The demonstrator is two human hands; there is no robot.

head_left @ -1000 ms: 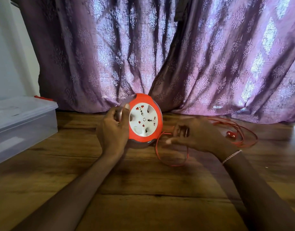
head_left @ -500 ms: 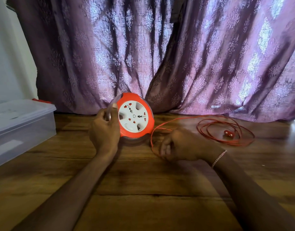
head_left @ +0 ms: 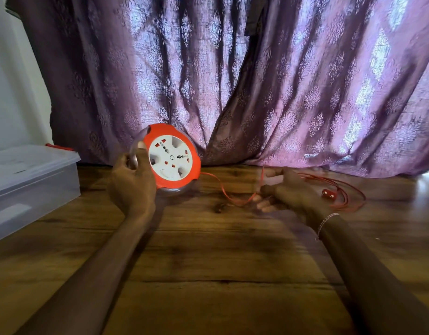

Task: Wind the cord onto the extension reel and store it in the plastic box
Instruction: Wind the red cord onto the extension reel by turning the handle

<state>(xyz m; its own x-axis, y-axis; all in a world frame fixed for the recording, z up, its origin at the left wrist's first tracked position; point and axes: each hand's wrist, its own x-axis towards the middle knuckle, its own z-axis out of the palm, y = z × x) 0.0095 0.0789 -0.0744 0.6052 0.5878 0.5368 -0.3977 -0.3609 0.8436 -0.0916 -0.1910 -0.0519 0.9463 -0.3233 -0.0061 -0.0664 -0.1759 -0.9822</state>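
The round orange extension reel (head_left: pixel 172 157) with a white socket face stands on edge on the wooden floor, tilted toward me. My left hand (head_left: pixel 132 187) grips its left side by the clear handle. A thin red cord (head_left: pixel 223 189) sags from the reel's lower right to my right hand (head_left: pixel 289 192), which is blurred with motion, its fingers loosely curled around the cord. Behind that hand the rest of the cord lies in loose loops with the red plug (head_left: pixel 329 194) among them. The clear plastic box (head_left: pixel 27 187) sits at the far left with its lid on.
A purple patterned curtain (head_left: pixel 257 81) hangs down to the floor right behind the reel. A white wall is at the upper left. The wooden floor (head_left: pixel 220 274) stretches toward me between my forearms.
My right hand has swung out to the right along the cord, away from the reel. The cord between reel and hand now sags in a short curve. The reel has shifted slightly.
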